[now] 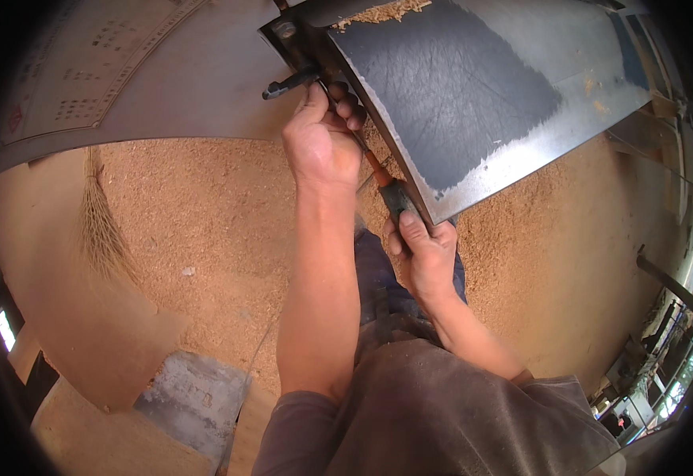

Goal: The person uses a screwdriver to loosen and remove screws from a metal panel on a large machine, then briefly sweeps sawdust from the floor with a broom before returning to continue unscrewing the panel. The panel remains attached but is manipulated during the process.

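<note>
My right hand [428,252] is closed around the dark green and orange handle of a screwdriver [392,190], just below the near edge of a metal machine table [489,178]. Its thin shaft slants up and left to my left hand [324,139]. There my fingers are curled, with the shaft passing between thumb and fingers; the tip is hidden. Right above my left thumb, a black lever handle [289,82] sticks out from the dark side bracket [287,33] of the table.
Wood shavings cover the floor [204,198], and some lie on the table's far edge. A large metal panel [196,95] stands at upper left. A twig broom [102,222] lies on a brown sheet [69,301] at left. A grey slab [196,397] is at lower left.
</note>
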Action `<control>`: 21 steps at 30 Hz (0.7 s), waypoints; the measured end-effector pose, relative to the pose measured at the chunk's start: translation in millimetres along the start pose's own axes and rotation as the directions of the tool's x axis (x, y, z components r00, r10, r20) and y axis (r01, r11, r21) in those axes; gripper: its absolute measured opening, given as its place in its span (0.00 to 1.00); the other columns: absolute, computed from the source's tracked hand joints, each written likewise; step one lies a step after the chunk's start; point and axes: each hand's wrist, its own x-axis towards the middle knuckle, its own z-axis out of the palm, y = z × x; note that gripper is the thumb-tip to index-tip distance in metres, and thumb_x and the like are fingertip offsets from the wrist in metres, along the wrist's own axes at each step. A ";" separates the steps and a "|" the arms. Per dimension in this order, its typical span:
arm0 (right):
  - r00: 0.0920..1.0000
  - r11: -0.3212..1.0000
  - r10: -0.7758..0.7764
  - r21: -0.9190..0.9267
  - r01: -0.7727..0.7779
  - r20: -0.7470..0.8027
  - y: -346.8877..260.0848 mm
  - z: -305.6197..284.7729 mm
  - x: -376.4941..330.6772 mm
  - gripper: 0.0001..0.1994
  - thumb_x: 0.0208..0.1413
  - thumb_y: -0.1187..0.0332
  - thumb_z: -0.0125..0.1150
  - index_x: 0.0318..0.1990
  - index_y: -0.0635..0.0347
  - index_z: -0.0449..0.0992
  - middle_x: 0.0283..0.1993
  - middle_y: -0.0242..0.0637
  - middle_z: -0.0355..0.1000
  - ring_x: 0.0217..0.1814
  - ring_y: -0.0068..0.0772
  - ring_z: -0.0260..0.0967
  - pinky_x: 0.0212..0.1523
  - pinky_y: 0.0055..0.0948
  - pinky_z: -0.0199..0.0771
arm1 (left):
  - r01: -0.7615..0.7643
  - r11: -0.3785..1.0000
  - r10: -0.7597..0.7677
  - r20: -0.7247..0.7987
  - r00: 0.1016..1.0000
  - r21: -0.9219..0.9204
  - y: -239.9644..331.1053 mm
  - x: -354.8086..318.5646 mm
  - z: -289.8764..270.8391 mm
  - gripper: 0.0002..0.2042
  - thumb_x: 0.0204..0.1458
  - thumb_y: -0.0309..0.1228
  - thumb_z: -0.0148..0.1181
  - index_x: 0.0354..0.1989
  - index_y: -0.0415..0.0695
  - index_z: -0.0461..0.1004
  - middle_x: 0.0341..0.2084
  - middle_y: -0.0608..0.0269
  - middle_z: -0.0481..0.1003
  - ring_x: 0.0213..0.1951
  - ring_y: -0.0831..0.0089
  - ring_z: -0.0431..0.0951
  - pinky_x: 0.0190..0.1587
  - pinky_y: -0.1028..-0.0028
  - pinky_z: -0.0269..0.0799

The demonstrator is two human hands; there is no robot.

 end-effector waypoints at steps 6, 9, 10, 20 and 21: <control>0.865 0.816 -0.498 -0.368 0.445 -0.057 7.1 7.7 5.1 0.09 0.61 0.77 0.64 0.48 0.63 0.76 0.39 0.42 0.76 0.33 0.33 0.71 0.35 0.32 0.70 | -0.050 0.998 0.051 -0.018 0.999 0.036 0.8 4.3 -9.4 0.10 0.71 0.35 0.49 0.39 0.43 0.72 0.30 0.67 0.70 0.26 0.74 0.65 0.30 0.74 0.60; 0.980 0.885 0.181 0.421 -0.199 0.082 -9.9 7.7 -7.3 0.13 0.68 0.66 0.55 0.55 0.63 0.72 0.38 0.45 0.76 0.28 0.33 0.67 0.29 0.30 0.66 | -0.046 0.997 0.042 0.074 0.996 0.055 2.2 6.2 -19.3 0.10 0.70 0.35 0.49 0.39 0.43 0.72 0.31 0.67 0.71 0.26 0.74 0.65 0.29 0.74 0.60; 0.914 0.725 0.348 0.558 -0.404 0.210 -17.4 1.7 -8.9 0.18 0.71 0.60 0.51 0.58 0.64 0.69 0.37 0.45 0.76 0.25 0.31 0.64 0.25 0.27 0.63 | -0.041 0.998 0.035 0.114 0.993 0.053 3.0 6.4 -21.8 0.10 0.70 0.35 0.49 0.40 0.43 0.72 0.31 0.66 0.71 0.26 0.74 0.65 0.29 0.74 0.60; 0.995 0.895 0.067 0.445 -0.025 -0.079 -3.7 18.6 -6.6 0.16 0.60 0.84 0.59 0.55 0.62 0.72 0.44 0.35 0.74 0.36 0.25 0.67 0.38 0.27 0.68 | -0.038 0.999 0.038 0.022 0.999 0.008 1.0 -1.3 -0.9 0.09 0.69 0.34 0.49 0.46 0.44 0.73 0.34 0.67 0.73 0.32 0.73 0.67 0.34 0.72 0.62; 0.994 0.885 0.068 0.465 -0.019 -0.088 -4.9 19.2 -7.1 0.17 0.59 0.85 0.59 0.55 0.62 0.72 0.44 0.34 0.74 0.36 0.24 0.67 0.38 0.27 0.68 | -0.046 0.999 0.046 0.023 0.999 0.016 0.6 -1.5 -1.3 0.09 0.70 0.33 0.49 0.47 0.44 0.73 0.34 0.67 0.73 0.31 0.73 0.66 0.35 0.73 0.62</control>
